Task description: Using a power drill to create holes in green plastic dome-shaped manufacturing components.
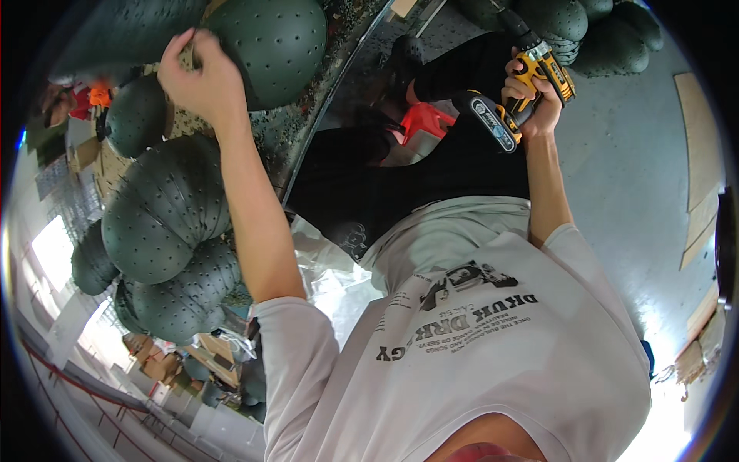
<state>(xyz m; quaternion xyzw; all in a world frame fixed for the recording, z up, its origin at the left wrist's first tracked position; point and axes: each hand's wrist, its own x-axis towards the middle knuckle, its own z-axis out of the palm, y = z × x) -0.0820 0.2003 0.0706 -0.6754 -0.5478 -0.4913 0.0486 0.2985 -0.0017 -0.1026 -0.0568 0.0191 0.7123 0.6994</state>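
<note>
My right hand [536, 100] grips a yellow-and-black cordless drill [543, 68] by its handle. The drill points away from me, toward the upper edge, and its battery pack [493, 122] sticks out to the left. At the upper left, my left hand [202, 81] is slightly blurred, its fingers curled in toward the thumb. Whatever those fingers hold, if anything, is too small to make out. Just right of that hand, a dark green rounded shell [273, 46] dotted with small holes lies on the worn bench [296, 127].
Nested dark green shells [165, 208] are piled left of my left arm. Another stack of shells [570, 31] sits on the grey floor [616, 146] at the far right. The bench's metal edge runs diagonally beside my legs. A red object [423, 119] shows between them.
</note>
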